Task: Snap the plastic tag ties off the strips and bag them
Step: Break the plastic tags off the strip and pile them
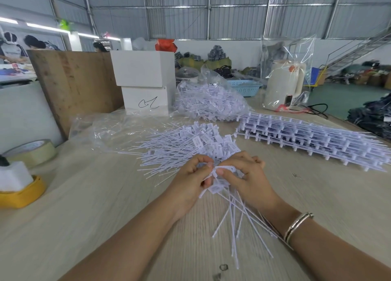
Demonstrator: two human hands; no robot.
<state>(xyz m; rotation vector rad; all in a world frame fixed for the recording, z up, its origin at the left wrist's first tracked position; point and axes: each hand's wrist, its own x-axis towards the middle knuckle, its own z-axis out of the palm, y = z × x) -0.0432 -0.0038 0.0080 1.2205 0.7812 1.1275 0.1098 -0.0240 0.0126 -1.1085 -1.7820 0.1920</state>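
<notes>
Bright, even light comes from strip lights [48, 28] beyond the wooden board [74, 84]. Shadows on the counter [84, 206] are faint. Wide-angle bending warps the edges; the distant staircase [357, 50] looks soft.

Both my forearms bare, no sleeves. Slim metal bangle [298, 225], gold-and-silver toned, on my right wrist, just behind the hand.

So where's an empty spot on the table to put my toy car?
Bare wood lies between the tape roll and the left hand, and right of the right hand, below the stacked strips. It is crowded ahead of the hands: loose ties, then the bagged ties.
</notes>
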